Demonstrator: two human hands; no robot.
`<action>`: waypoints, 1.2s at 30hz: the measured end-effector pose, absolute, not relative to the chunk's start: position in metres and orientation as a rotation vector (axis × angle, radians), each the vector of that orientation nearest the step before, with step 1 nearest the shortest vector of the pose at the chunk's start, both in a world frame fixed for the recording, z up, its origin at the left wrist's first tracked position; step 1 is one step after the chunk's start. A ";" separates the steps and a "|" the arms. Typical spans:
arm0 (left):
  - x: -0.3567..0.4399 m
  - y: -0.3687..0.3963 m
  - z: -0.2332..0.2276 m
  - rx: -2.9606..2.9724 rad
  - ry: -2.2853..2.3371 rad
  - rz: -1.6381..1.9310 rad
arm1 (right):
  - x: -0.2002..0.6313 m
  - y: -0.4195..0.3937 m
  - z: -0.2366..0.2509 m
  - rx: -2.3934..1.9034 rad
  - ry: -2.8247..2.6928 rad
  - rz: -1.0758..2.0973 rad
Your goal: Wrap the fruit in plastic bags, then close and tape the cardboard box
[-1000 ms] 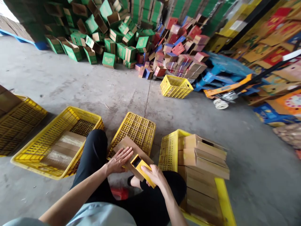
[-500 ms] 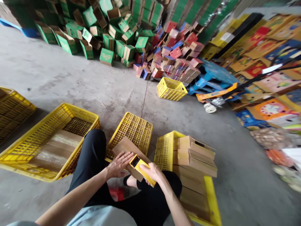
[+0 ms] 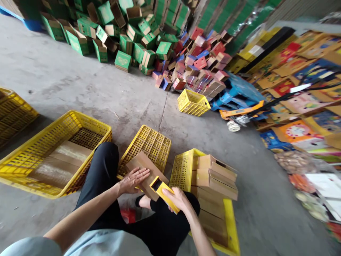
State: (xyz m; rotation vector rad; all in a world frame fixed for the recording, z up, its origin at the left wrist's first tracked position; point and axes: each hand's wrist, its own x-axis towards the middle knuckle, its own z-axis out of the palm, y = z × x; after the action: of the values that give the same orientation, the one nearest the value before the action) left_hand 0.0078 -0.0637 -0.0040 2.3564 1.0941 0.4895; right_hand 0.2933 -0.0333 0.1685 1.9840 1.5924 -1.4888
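A brown cardboard box (image 3: 145,161) lies at a slant before me, partly on an upturned yellow crate (image 3: 154,142). My left hand (image 3: 135,179) rests flat on the box, fingers stretched out. In my right hand (image 3: 176,200) is a yellow handheld tool (image 3: 165,195) with a dark opening near its front end. The front of this tool is over the lower right part of the box; I cannot tell whether it touches. What the tool is exactly does not show.
On my left, a yellow basket (image 3: 105,133) holds flat brown boxes (image 3: 70,156). Another yellow crate (image 3: 231,222) on my right is stacked with brown boxes (image 3: 217,179). Farther off are a small yellow crate (image 3: 193,103), heaped green cartons (image 3: 123,61) and an orange pallet jack (image 3: 239,112).
The yellow tool has shifted slightly right and down, away from my left fingertips. My left hand stays flat on the box. The view has turned a little.
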 end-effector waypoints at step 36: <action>0.025 -0.047 0.001 2.476 0.995 0.275 | 0.309 -0.050 0.148 2.107 1.539 -1.564</action>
State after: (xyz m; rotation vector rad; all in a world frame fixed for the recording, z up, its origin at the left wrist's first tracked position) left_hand 0.0253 -0.0467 0.0012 2.4762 0.9950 0.2753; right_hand 0.3087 -0.0502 0.1479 2.1071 1.5388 -1.5635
